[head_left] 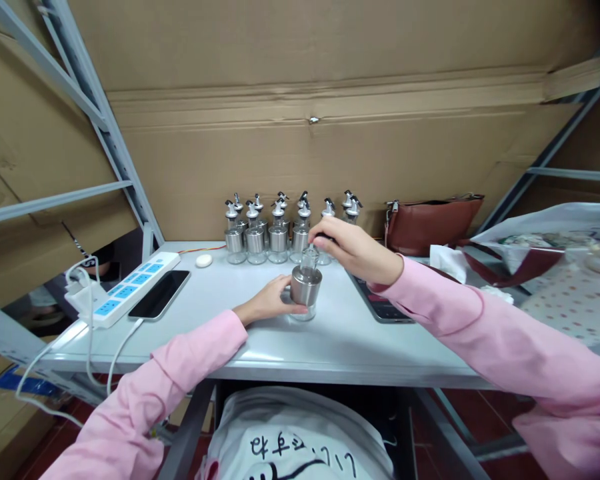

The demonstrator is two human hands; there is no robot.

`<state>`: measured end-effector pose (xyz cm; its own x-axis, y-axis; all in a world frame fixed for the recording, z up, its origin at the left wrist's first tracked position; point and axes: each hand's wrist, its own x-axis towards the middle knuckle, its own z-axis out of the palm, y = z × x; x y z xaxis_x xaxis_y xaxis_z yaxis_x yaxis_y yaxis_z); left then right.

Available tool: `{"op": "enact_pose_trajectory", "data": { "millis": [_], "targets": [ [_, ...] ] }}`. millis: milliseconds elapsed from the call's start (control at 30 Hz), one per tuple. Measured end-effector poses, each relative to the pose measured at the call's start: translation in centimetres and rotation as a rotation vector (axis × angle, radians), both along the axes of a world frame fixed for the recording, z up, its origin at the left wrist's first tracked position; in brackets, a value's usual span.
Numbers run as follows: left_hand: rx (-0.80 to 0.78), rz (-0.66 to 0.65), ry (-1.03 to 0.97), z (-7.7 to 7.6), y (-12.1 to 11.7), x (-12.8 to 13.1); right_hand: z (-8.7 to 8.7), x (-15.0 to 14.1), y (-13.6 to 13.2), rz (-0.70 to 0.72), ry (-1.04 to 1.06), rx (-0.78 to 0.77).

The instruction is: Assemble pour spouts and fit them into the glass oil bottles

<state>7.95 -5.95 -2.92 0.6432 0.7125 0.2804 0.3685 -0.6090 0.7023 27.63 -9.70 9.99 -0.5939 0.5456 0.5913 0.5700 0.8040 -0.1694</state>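
A glass oil bottle (306,285) with a brushed steel sleeve stands on the table in front of me, tilted slightly. My left hand (273,300) wraps round its lower body from the left, thumb across the front. Above the bottle's clear neck, my right hand (347,247) pinches a pour spout (324,236) with a dark part; the fingers hide most of it. Whether the spout is seated in the neck I cannot tell. Behind, several matching oil bottles (279,239) with black-tipped spouts stand in rows against the cardboard.
To the left lie a white power strip (137,288), a black phone (160,295) on a cable and a round white object (204,261). A dark tablet-like device (380,303) lies under my right forearm. A brown bag (430,225) and a dotted plastic bag (565,293) are at right.
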Motion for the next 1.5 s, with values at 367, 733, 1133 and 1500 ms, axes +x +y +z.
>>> {"op": "enact_pose_trajectory", "data": {
  "millis": [367,733,1133,1500],
  "targets": [
    [0.006,0.014,0.025,0.2,-0.1,0.0,-0.1,-2.2,1.3,0.020,0.374,-0.031],
    [0.024,0.027,0.024,0.0,-0.1,0.1,-0.7,-2.1,2.0,-0.160,0.099,0.089],
    [0.026,0.015,0.014,0.2,-0.2,0.2,0.6,-2.0,1.9,-0.295,-0.260,0.105],
    [0.019,0.012,-0.004,0.1,-0.1,0.2,-0.3,-2.0,1.8,-0.348,-0.331,0.160]
  ]
}}
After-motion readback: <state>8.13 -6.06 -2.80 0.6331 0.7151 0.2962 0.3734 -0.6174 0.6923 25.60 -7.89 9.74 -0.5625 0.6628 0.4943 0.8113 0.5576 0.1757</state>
